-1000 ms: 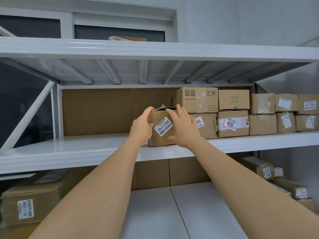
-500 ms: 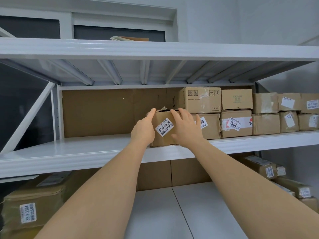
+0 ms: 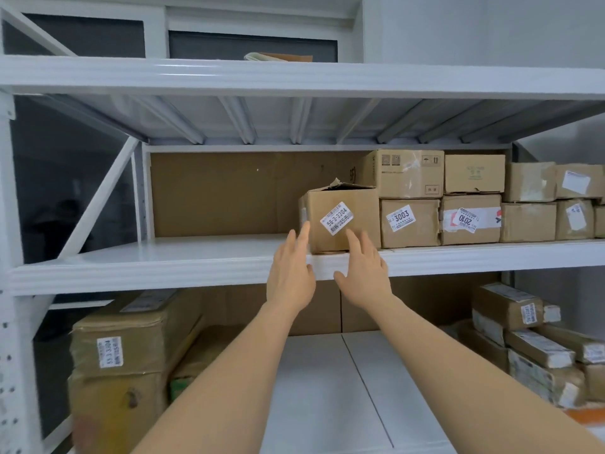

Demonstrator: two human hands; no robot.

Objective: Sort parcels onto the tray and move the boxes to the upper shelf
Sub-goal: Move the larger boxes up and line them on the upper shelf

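- Box (image 3: pixel 342 221) with the label "56-3-3304" is standing on the middle shelf (image 3: pixel 183 260), at the left end of a row of boxes, with its front near the shelf edge.
- Its top flap is looking torn and is sticking up a little at the back.
- Its right side is sitting just beside the box marked "3003" (image 3: pixel 409 222); I cannot tell if they are touching.
- Left hand (image 3: pixel 289 273) is reaching up with straight, relaxed fingers and is gripping nothing; its fingertips are lying at the lower left corner of the box, and whether they are touching it I cannot tell.
- Right hand (image 3: pixel 365 273) is also spread with straight fingers and is holding nothing; its fingertips are lying over the bottom front edge of the box.
- More boxes are standing in two layers to the right on the same shelf.
- Top shelf (image 3: pixel 294 77) is carrying one flat item (image 3: pixel 278 57), only partly visible.
- Lower shelf (image 3: pixel 327 388) is holding a big carton (image 3: pixel 121 362) at left and a pile of parcels (image 3: pixel 530 342) at right.
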